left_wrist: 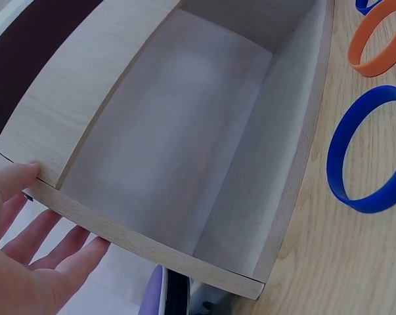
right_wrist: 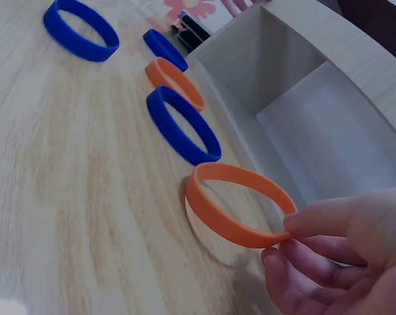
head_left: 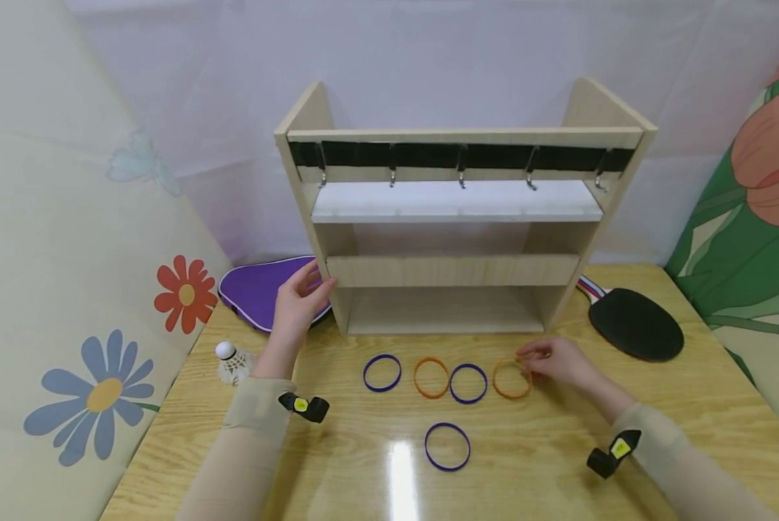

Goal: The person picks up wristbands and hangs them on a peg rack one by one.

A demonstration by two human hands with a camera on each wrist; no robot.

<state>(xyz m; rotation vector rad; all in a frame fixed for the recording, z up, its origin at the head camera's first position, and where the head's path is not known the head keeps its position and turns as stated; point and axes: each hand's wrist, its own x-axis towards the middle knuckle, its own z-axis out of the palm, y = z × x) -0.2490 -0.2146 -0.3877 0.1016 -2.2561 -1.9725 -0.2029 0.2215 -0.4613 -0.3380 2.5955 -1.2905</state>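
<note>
My right hand pinches the near edge of an orange silicone wristband between thumb and fingers. In the right wrist view that band is tilted, with a shadow beneath it on the table. To its left lie a blue wristband, another orange wristband and a second blue wristband, in a loose row before a wooden hook rack. A third blue wristband lies closer to me. With fairly straight fingers, my left hand touches the rack's left side panel, thumb at the front edge.
Several small metal hooks hang from a black strip along the rack's top. A purple paddle case and a shuttlecock are at the left. To the right of the rack lies a black table tennis paddle.
</note>
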